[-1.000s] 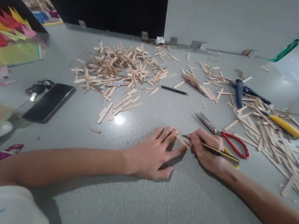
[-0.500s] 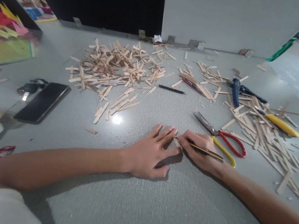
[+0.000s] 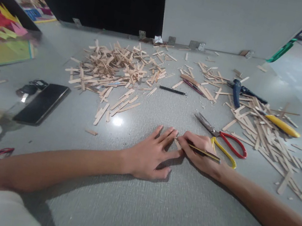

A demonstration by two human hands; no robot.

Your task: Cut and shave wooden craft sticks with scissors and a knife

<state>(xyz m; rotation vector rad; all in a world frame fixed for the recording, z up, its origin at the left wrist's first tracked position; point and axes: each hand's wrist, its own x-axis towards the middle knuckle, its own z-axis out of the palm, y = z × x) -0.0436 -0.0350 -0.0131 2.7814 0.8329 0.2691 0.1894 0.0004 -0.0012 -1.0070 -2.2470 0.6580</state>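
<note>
While left fingers [image 3: 172, 155] wide apart against a small wooden stick [image 3: 177, 144], right fingers [image 3: 185, 144] tight around a black-and-yellow pencil [image 3: 206, 154].

The left hand [image 3: 146, 157] lay palm down, its fingers [image 3: 165, 134] spread (thumb [image 3: 162, 173] apart), beside the right hand [image 3: 198, 140], curled in a pinch; both forearms [image 3: 74, 164] slanted inward.

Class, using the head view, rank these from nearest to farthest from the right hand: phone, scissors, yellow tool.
Nearest to the right hand first:
1. Scissors: just beyond the hand, handles toward the right.
2. Yellow tool: farther right, on the stick pile.
3. Phone: away on the left, past the left hand.
</note>
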